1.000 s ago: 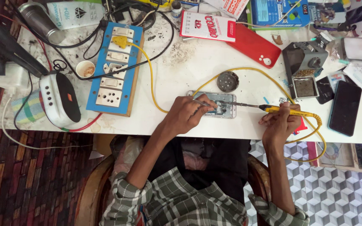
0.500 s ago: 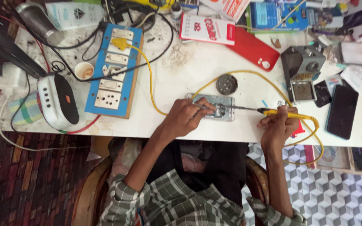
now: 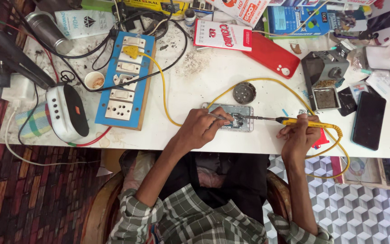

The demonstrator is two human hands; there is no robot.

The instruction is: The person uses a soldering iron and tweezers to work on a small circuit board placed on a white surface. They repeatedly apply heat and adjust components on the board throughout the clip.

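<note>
An opened phone (image 3: 242, 111) with its insides showing lies flat near the front edge of the white table (image 3: 204, 86). My left hand (image 3: 200, 128) rests on its left part and pinches thin metal tweezers (image 3: 222, 117) that point at the board. My right hand (image 3: 299, 138) grips a yellow-handled soldering iron (image 3: 304, 122); its metal tip reaches left onto the phone's middle. The iron's yellow cord (image 3: 267, 81) loops over the table and off the front edge.
A blue switchboard (image 3: 125, 81) with a yellow plug lies at left, a white and black speaker (image 3: 66, 113) beside it. A round tin (image 3: 244, 92), a red phone (image 3: 271, 56), a soldering stand (image 3: 326, 79), a black phone (image 3: 369, 119) and boxes crowd the back and right.
The iron's tip and the tweezers stay on the opened phone; both hands shift only slightly. The view has moved a little.
</note>
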